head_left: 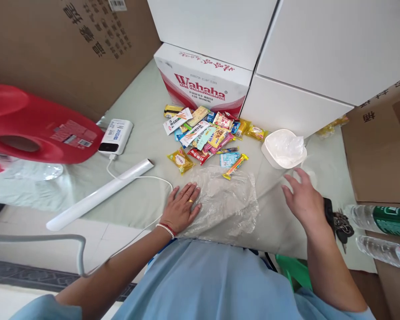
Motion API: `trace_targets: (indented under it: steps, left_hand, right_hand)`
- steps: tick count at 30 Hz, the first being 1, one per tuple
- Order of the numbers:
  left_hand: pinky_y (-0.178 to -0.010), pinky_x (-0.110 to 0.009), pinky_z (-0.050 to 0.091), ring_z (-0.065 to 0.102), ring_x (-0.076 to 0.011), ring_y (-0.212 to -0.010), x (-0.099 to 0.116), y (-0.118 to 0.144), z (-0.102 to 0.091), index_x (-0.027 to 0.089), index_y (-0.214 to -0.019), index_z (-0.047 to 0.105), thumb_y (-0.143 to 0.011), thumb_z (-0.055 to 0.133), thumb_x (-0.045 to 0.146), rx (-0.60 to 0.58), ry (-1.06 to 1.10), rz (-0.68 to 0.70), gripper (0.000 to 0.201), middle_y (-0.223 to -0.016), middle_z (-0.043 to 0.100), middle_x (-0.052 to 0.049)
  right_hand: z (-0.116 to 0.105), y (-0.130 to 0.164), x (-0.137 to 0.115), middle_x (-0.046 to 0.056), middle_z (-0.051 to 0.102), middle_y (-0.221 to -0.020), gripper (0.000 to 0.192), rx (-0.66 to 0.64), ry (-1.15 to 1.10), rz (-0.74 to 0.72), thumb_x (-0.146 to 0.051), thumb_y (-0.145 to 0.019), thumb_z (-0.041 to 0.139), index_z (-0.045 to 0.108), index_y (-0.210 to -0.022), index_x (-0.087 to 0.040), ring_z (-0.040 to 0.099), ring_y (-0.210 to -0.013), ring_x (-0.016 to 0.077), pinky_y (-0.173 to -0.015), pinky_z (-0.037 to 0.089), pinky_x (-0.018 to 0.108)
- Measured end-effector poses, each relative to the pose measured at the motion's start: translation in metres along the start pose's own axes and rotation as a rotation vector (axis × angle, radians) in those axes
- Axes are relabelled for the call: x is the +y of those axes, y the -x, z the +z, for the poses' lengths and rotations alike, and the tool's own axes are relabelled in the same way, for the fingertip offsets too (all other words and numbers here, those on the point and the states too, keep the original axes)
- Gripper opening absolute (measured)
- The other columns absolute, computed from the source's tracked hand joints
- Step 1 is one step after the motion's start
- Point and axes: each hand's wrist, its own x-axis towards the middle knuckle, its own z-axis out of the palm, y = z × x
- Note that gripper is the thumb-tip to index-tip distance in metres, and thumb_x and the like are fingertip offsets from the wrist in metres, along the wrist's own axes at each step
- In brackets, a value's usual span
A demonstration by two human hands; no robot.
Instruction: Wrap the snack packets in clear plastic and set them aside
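Note:
My left hand (181, 205) lies flat, fingers spread, on the left edge of a clear plastic bag (226, 202) spread on the pale green table cover (143, 111). My right hand (303, 200) hovers open to the right of the bag, fingers pointing toward a white bowl (283, 149) lined with clear film. A heap of several colourful snack packets (205, 135) lies just beyond the bag. An orange and yellow packet (235, 166) rests at the bag's far edge.
A Wahaha carton (203, 80) and white boxes (320, 53) stand behind the snacks. At the left are a red jug (36, 126), a white power bank (116, 135) with cable and a white tube (100, 193). Keys (342, 224) and water bottles (380, 220) lie right.

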Motion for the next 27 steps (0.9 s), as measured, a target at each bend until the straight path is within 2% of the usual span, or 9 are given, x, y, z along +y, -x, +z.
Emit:
trace_targets:
  steps: [2, 5, 8, 11, 15, 18, 20, 23, 27]
  left_hand:
    - [-0.124, -0.057, 0.025, 0.045, -0.032, -0.149, 0.001, 0.0, -0.001, 0.021, -0.155, 0.048, -0.103, 0.046, 0.041, 0.006, 0.002, 0.0, 0.055, -0.16, 0.05, -0.013]
    - [-0.124, -0.056, 0.025, 0.045, -0.0316, -0.15, 0.002, 0.0, -0.002, 0.02, -0.154, 0.049, -0.104, 0.045, 0.04, 0.013, 0.01, -0.002, 0.054, -0.16, 0.05, -0.013]
    - [-0.124, -0.056, 0.025, 0.044, -0.0315, -0.15, 0.003, 0.001, -0.001, 0.02, -0.153, 0.05, -0.105, 0.044, 0.04, 0.013, 0.026, 0.001, 0.053, -0.16, 0.05, -0.013]
    - [-0.124, -0.057, 0.025, 0.044, -0.0316, -0.15, 0.003, 0.001, -0.001, 0.018, -0.153, 0.05, -0.105, 0.043, 0.04, 0.015, 0.039, 0.001, 0.053, -0.16, 0.05, -0.014]
    - [-0.124, -0.056, 0.024, 0.044, -0.0314, -0.15, 0.003, 0.001, -0.002, 0.019, -0.152, 0.051, -0.105, 0.043, 0.04, 0.019, 0.067, -0.008, 0.052, -0.16, 0.05, -0.014]
    - [-0.125, -0.057, 0.023, 0.042, -0.0316, -0.151, 0.003, 0.002, -0.002, 0.018, -0.153, 0.05, -0.105, 0.043, 0.04, 0.006, 0.095, -0.011, 0.053, -0.161, 0.049, -0.014]
    - [-0.125, -0.058, 0.023, 0.042, -0.0318, -0.152, 0.003, 0.002, -0.002, 0.018, -0.154, 0.049, -0.105, 0.042, 0.04, -0.004, 0.114, -0.013, 0.054, -0.162, 0.048, -0.014]
    - [-0.126, -0.058, 0.023, 0.041, -0.0319, -0.152, 0.002, 0.003, -0.001, 0.019, -0.155, 0.049, -0.105, 0.042, 0.041, -0.012, 0.135, -0.015, 0.055, -0.162, 0.048, -0.014]
    - [-0.126, -0.058, 0.023, 0.041, -0.0319, -0.152, 0.002, 0.003, -0.001, 0.019, -0.155, 0.049, -0.105, 0.043, 0.04, -0.011, 0.141, -0.006, 0.055, -0.161, 0.048, -0.015]
  right_hand:
    - [0.0, -0.03, -0.04, 0.007, 0.048, -0.16, 0.048, -0.073, -0.043, -0.203, -0.034, -0.101, 0.039, 0.061, -0.144, -0.035, 0.07, -0.11, 0.031, -0.074, 0.061, 0.044]
    - [0.013, -0.076, -0.094, 0.007, 0.043, -0.163, 0.054, -0.208, 0.019, -0.437, -0.02, -0.101, 0.036, 0.052, -0.151, -0.034, 0.066, -0.116, 0.0282, -0.077, 0.058, 0.038]
    - [0.02, -0.107, -0.122, 0.013, 0.059, -0.144, 0.043, -0.28, 0.096, -0.519, -0.024, -0.105, 0.036, 0.062, -0.138, -0.028, 0.063, -0.118, 0.0285, -0.078, 0.054, 0.034]
    - [0.016, -0.129, -0.131, 0.014, 0.064, -0.135, 0.041, -0.246, 0.12, -0.505, -0.029, -0.106, 0.036, 0.063, -0.136, -0.025, 0.059, -0.121, 0.0298, -0.081, 0.052, 0.034]
    - [0.009, -0.16, -0.144, 0.013, 0.048, -0.159, 0.052, -0.185, 0.115, -0.566, -0.027, -0.103, 0.042, 0.048, -0.154, -0.023, 0.054, -0.132, 0.032, -0.089, 0.052, 0.038]
    - [0.009, -0.184, -0.156, 0.018, 0.04, -0.164, 0.071, -0.197, 0.148, -0.623, -0.031, -0.095, 0.057, 0.037, -0.161, -0.015, 0.053, -0.135, 0.0363, -0.095, 0.051, 0.041]
    - [0.009, -0.195, -0.163, 0.02, 0.049, -0.156, 0.07, -0.248, 0.199, -0.615, -0.033, -0.09, 0.063, 0.045, -0.156, -0.014, 0.059, -0.126, 0.0377, -0.092, 0.051, 0.041]
    - [0.006, -0.2, -0.167, 0.019, 0.062, -0.139, 0.05, -0.3, 0.264, -0.62, -0.03, -0.092, 0.06, 0.063, -0.14, -0.017, 0.064, -0.116, 0.0359, -0.086, 0.051, 0.039]
    - [0.006, -0.194, -0.165, 0.019, 0.066, -0.132, 0.045, -0.273, 0.288, -0.662, -0.027, -0.092, 0.056, 0.066, -0.134, -0.015, 0.059, -0.121, 0.0358, -0.087, 0.051, 0.04]
